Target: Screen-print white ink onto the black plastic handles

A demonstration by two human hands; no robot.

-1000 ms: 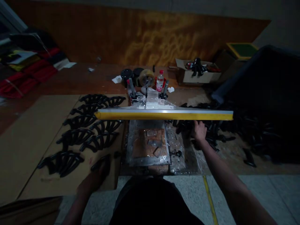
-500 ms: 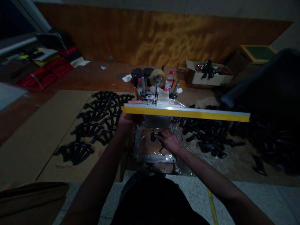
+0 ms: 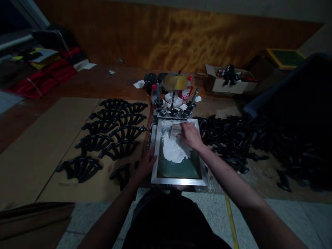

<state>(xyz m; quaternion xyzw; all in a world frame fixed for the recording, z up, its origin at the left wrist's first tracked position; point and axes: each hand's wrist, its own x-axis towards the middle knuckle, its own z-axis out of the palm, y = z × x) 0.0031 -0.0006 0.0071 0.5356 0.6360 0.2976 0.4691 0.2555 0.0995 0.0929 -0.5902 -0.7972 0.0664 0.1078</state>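
A silver-framed printing screen [image 3: 155,152] lies flat in front of me, with a green mesh and a patch of white ink [image 3: 174,151] on it. My left hand [image 3: 146,166] rests on the frame's left edge, thumb on the rim and fingers curled beside it. My right hand [image 3: 191,135] is closed on a flat squeegee [image 3: 175,129] at the far end of the mesh, above the ink. Clamps [image 3: 173,111] hold the screen's far edge.
Rows of black curved plastic parts [image 3: 112,135] lie on cardboard [image 3: 41,152] to the left. A loose heap of black parts [image 3: 233,138] spreads to the right. Behind the screen stand a bottle [image 3: 186,90], tape roll [image 3: 176,82], dark jars [image 3: 150,80] and an open box [image 3: 228,86].
The screen, raised edge-on before, has been swung down flat. My left hand moved from its raised edge to the left rim. My right hand went from the platen underneath to the squeegee on top.
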